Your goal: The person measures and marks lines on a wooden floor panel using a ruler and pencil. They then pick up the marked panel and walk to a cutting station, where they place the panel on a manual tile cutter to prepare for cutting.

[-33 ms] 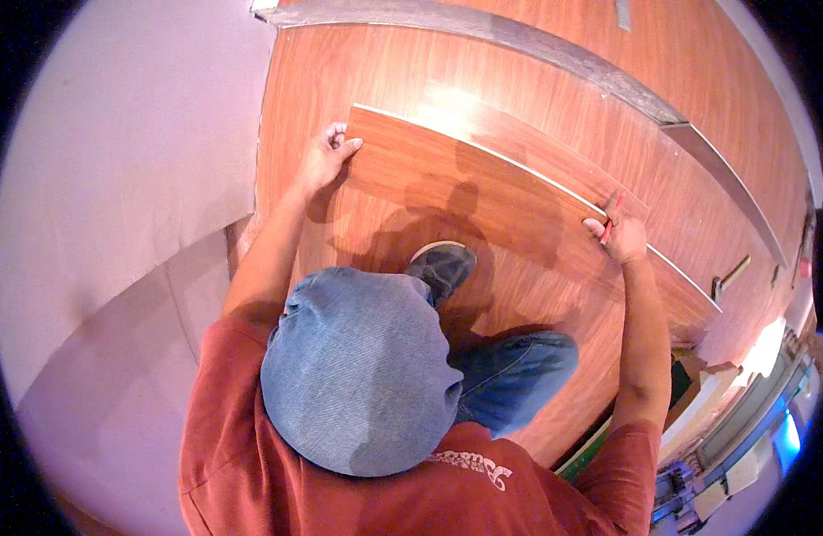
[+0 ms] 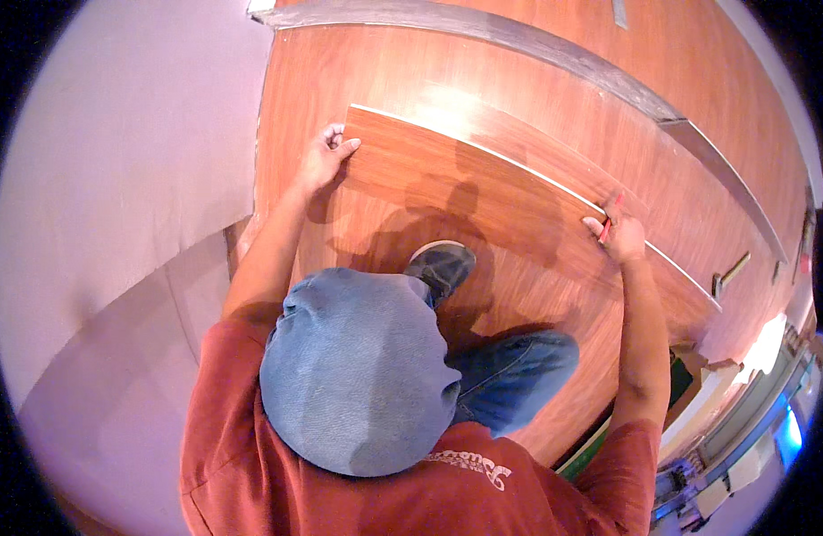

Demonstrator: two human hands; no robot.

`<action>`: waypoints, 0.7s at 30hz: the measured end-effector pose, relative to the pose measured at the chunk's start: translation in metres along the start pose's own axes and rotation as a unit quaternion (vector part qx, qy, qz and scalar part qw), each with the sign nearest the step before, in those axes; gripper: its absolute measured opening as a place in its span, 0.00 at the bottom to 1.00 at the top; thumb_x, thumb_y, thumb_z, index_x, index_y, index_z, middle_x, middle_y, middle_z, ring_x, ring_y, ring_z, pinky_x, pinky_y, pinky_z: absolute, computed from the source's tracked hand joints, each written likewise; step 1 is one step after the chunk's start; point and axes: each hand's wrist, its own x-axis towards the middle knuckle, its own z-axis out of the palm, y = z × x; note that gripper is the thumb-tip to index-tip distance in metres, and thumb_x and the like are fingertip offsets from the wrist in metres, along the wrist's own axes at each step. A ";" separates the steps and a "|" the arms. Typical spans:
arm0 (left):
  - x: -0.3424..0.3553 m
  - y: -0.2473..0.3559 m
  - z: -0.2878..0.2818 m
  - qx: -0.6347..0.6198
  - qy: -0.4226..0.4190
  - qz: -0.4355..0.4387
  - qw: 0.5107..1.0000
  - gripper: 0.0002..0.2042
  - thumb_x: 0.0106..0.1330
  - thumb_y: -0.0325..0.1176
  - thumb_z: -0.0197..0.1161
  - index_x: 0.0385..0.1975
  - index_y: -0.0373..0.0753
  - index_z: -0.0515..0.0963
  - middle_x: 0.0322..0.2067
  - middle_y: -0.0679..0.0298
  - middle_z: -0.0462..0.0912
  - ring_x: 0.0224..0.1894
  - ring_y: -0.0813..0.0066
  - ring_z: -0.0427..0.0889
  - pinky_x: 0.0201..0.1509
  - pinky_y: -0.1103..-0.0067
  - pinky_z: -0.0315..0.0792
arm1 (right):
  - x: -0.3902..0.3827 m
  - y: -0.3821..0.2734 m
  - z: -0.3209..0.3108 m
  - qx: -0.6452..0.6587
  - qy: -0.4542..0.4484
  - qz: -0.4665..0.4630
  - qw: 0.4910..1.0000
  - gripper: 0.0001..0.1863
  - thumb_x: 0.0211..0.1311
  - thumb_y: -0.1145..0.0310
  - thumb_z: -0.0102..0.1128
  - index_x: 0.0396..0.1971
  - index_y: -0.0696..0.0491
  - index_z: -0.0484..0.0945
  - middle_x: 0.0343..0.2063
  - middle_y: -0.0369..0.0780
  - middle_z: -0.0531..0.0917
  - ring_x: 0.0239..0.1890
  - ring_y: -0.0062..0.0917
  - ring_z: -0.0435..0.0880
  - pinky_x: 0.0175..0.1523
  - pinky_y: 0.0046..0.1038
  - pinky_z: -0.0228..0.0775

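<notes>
A long wood-grain floor plank (image 2: 483, 183) with a pale white edge is held at a slant across the wood-look floor in front of me. My left hand (image 2: 321, 163) pinches its left end, thumb on the top face and fingers curled behind. Toward the right part of the plank, my right hand (image 2: 625, 238) grips the white edge with the thumb over the face. A thin red pencil (image 2: 605, 232) is tucked between the fingers of that same hand. The plank's underside is hidden.
A pale wall (image 2: 134, 134) rises at the left. Beyond the plank, a grey strip (image 2: 518, 37) curves across the floor (image 2: 331, 62). A small hammer-like tool (image 2: 731, 273) lies right of the plank. My shoe (image 2: 442, 270) is just below it; a cardboard box (image 2: 704, 386) stands at the lower right.
</notes>
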 end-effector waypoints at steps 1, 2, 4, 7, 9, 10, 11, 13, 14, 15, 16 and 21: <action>0.002 0.002 0.000 0.012 -0.006 0.008 1.000 0.17 0.66 0.32 0.71 0.49 0.34 0.75 0.25 0.76 0.69 0.27 0.85 0.69 0.29 0.83 0.67 | -0.003 -0.003 0.002 0.030 0.041 -0.008 0.999 0.31 0.61 0.38 0.61 0.48 0.53 0.81 0.34 0.52 0.84 0.39 0.49 0.85 0.43 0.45 0.77; -0.001 0.007 0.004 0.005 0.002 -0.022 1.000 0.17 0.66 0.33 0.71 0.50 0.35 0.75 0.26 0.75 0.70 0.28 0.84 0.70 0.31 0.83 0.68 | -0.012 -0.008 0.000 0.055 0.080 -0.008 0.995 0.29 0.62 0.41 0.63 0.47 0.54 0.81 0.35 0.52 0.84 0.40 0.48 0.85 0.44 0.45 0.77; -0.010 0.017 0.013 -0.011 0.004 -0.086 0.996 0.18 0.66 0.34 0.71 0.51 0.35 0.76 0.28 0.75 0.71 0.31 0.84 0.71 0.35 0.82 0.70 | -0.026 -0.015 -0.002 0.115 0.021 0.064 0.991 0.26 0.61 0.49 0.68 0.50 0.54 0.79 0.44 0.56 0.81 0.50 0.49 0.81 0.53 0.46 0.74; -0.005 -0.006 0.009 0.022 0.023 -0.031 0.999 0.20 0.66 0.34 0.70 0.55 0.35 0.76 0.35 0.72 0.77 0.38 0.81 0.75 0.44 0.81 0.72 | -0.032 -0.014 0.026 0.047 0.103 0.073 0.991 0.26 0.61 0.60 0.68 0.56 0.53 0.74 0.47 0.54 0.78 0.52 0.50 0.77 0.56 0.48 0.70; -0.005 -0.009 -0.003 0.035 0.001 -0.033 0.999 0.19 0.67 0.31 0.69 0.56 0.31 0.76 0.35 0.71 0.78 0.38 0.82 0.75 0.44 0.82 0.72 | -0.033 -0.034 0.026 0.092 0.122 0.103 0.983 0.24 0.60 0.63 0.68 0.54 0.54 0.74 0.51 0.53 0.77 0.53 0.52 0.76 0.58 0.48 0.69; -0.007 0.000 0.006 0.055 0.011 -0.051 0.997 0.21 0.67 0.30 0.68 0.58 0.30 0.75 0.35 0.71 0.78 0.38 0.81 0.76 0.45 0.82 0.73 | -0.039 -0.040 0.023 0.123 0.136 0.120 0.976 0.22 0.60 0.63 0.68 0.52 0.54 0.75 0.52 0.52 0.78 0.54 0.52 0.76 0.59 0.47 0.69; -0.006 -0.003 0.009 0.012 0.018 -0.039 0.999 0.22 0.67 0.29 0.68 0.60 0.30 0.74 0.38 0.68 0.80 0.41 0.79 0.78 0.48 0.81 0.74 | -0.046 -0.040 0.032 0.132 0.148 0.116 0.973 0.23 0.61 0.63 0.68 0.53 0.55 0.75 0.55 0.53 0.76 0.57 0.52 0.74 0.61 0.47 0.68; -0.010 0.017 0.028 0.015 0.013 -0.072 0.997 0.25 0.68 0.30 0.68 0.63 0.30 0.71 0.44 0.64 0.82 0.46 0.77 0.79 0.52 0.80 0.74 | -0.067 -0.029 0.064 0.143 0.172 0.108 0.969 0.24 0.61 0.61 0.67 0.54 0.55 0.76 0.62 0.55 0.72 0.63 0.53 0.70 0.65 0.47 0.66; -0.010 0.013 0.025 0.012 0.010 -0.071 0.997 0.25 0.68 0.30 0.67 0.64 0.30 0.70 0.45 0.63 0.82 0.47 0.76 0.79 0.52 0.79 0.74 | -0.075 -0.038 0.068 0.123 0.216 0.131 0.960 0.21 0.62 0.62 0.67 0.52 0.54 0.77 0.56 0.52 0.78 0.59 0.51 0.75 0.61 0.45 0.69; -0.008 0.009 0.017 0.010 0.008 -0.070 0.997 0.26 0.69 0.30 0.66 0.65 0.30 0.69 0.47 0.62 0.82 0.48 0.75 0.79 0.53 0.79 0.74 | -0.087 -0.036 0.072 0.195 0.213 0.215 0.933 0.21 0.62 0.61 0.68 0.51 0.56 0.77 0.53 0.52 0.80 0.56 0.49 0.78 0.59 0.44 0.71; -0.007 0.003 0.013 0.008 0.008 -0.069 0.998 0.26 0.70 0.30 0.66 0.66 0.31 0.68 0.49 0.61 0.82 0.49 0.75 0.80 0.53 0.78 0.75 | -0.098 -0.034 0.080 0.264 0.209 0.296 0.894 0.21 0.62 0.61 0.68 0.49 0.57 0.77 0.49 0.52 0.81 0.53 0.47 0.80 0.57 0.42 0.72; -0.007 0.036 0.022 -0.029 -0.007 -0.065 0.997 0.27 0.74 0.33 0.61 0.69 0.32 0.65 0.56 0.57 0.80 0.54 0.72 0.79 0.59 0.76 0.73 | -0.173 0.009 0.174 0.270 0.375 0.526 0.714 0.17 0.64 0.64 0.69 0.43 0.61 0.76 0.35 0.43 0.84 0.33 0.29 0.82 0.43 0.31 0.75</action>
